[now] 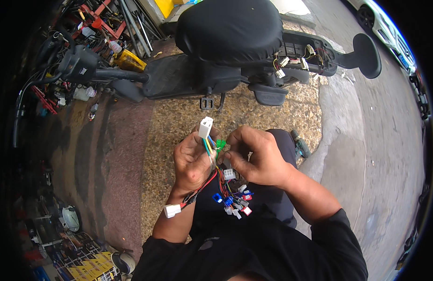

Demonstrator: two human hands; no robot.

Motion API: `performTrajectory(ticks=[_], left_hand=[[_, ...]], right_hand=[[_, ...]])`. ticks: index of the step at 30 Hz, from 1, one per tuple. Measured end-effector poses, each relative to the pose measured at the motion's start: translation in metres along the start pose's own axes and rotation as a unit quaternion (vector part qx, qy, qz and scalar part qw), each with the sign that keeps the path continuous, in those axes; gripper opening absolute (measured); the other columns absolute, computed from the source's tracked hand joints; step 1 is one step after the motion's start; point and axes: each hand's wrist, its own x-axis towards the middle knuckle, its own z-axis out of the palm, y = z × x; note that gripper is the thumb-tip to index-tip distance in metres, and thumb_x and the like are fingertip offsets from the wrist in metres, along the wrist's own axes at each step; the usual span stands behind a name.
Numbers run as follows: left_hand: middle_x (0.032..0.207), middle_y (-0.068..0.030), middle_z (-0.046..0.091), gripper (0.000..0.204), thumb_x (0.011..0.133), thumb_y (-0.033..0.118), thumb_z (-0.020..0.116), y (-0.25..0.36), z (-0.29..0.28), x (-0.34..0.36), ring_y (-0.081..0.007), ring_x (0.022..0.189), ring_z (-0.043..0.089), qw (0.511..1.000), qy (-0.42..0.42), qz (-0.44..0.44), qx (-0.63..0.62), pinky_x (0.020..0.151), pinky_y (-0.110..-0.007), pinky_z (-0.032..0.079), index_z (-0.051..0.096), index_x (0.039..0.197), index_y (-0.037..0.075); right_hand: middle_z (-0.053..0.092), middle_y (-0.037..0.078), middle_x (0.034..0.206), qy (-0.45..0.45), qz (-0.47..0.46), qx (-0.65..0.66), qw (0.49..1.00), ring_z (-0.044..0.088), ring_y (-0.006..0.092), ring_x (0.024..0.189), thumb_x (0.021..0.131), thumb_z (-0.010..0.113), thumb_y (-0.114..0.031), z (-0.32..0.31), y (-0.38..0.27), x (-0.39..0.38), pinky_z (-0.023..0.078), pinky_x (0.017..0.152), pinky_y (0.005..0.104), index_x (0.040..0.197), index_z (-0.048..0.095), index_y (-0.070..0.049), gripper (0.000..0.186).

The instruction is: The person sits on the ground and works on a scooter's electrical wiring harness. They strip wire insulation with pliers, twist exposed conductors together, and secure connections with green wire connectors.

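Observation:
My left hand [192,164] is closed around a wiring harness [220,174] of many coloured wires. Above its fingers sticks up a white connector [205,127] on blue, yellow and green wires. Thumb and fingers of my right hand [258,157] pinch at a small green connector [220,144] between the two hands; the exact grip is partly hidden. Below, over my lap, hang several small blue, white and red connectors [229,201] and a grey multi-hole connector [229,174]. Another white connector [172,210] on red and black wires lies against my left forearm.
A black electric scooter [193,75] stands across the far side, its rear compartment [296,50] uncovered with loose connectors. A green drill-like tool [301,144] lies right of my knee. Tools and parts [108,28] clutter the far left; boxes [92,264] sit near left. A car [390,33] stands far right.

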Motion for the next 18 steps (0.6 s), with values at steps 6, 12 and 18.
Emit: performTrajectory(ticks=[6,12,18], left_hand=[[0.122,-0.0135,0.059,0.021,0.086,0.004,0.065,-0.002,0.0,0.0,-0.018,0.089,0.063,0.997,-0.023,-0.028,-0.063,0.072,-0.03,0.053,0.063,0.107,0.001],[0.12,-0.012,0.06,0.022,0.087,0.003,0.065,-0.008,0.003,0.003,-0.0181,0.097,0.063,0.999,-0.046,0.008,-0.005,0.082,-0.031,0.053,0.065,0.11,0.001],[0.103,-0.0103,0.061,0.02,0.079,-0.01,0.067,0.041,0.007,0.017,-0.0189,0.093,0.063,0.878,-0.122,0.148,0.438,0.079,-0.03,0.051,0.063,0.099,-0.005]], right_hand=[[0.055,0.008,0.079,0.036,-0.198,-0.119,0.972,0.062,0.026,0.06,0.074,0.077,-0.003,0.004,0.01,0.005,0.049,0.049,0.0366,0.1,0.064,-0.006,0.029],[0.052,0.008,0.073,0.052,-0.229,-0.147,0.961,0.057,0.0254,0.056,0.072,0.072,-0.001,0.003,0.012,0.007,0.047,0.047,0.0369,0.088,0.06,-0.004,0.02],[0.053,0.008,0.071,0.033,-0.244,-0.175,0.953,0.055,0.0257,0.052,0.067,0.07,0.002,-0.003,0.008,0.014,0.044,0.045,0.0371,0.086,0.058,-0.003,0.023]])
